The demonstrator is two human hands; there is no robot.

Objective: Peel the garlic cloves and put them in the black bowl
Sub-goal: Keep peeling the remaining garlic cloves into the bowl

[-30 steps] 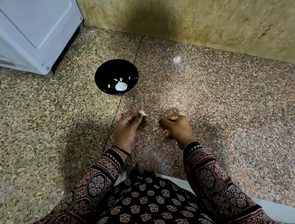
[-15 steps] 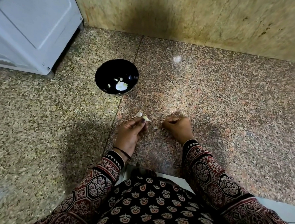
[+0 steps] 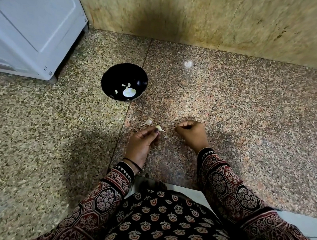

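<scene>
A black bowl point(image 3: 108, 79) stands on the speckled floor ahead and to the left, with a few pale garlic pieces point(image 3: 129, 92) inside. My left hand point(image 3: 141, 143) pinches a small garlic clove point(image 3: 159, 128) between thumb and fingertips, just above the floor. Beyond it on the floor lies another garlic clove point(image 3: 148, 121) with a thin stalk, and a small peel scrap point(image 3: 165, 137) sits between my hands. My right hand point(image 3: 192, 134) has its fingers curled tight; something tiny may be pinched at its fingertips, but I cannot make it out.
A white appliance point(image 3: 34, 29) stands at the far left, close behind the bowl. A beige stone wall point(image 3: 212, 22) bounds the floor at the back. My patterned sleeves and lap fill the bottom of the view.
The clove on the floor has come into view past my left fingertips. My left hand has dropped slightly, still pinching its clove. My right hand has shifted a little right, away from the left.
</scene>
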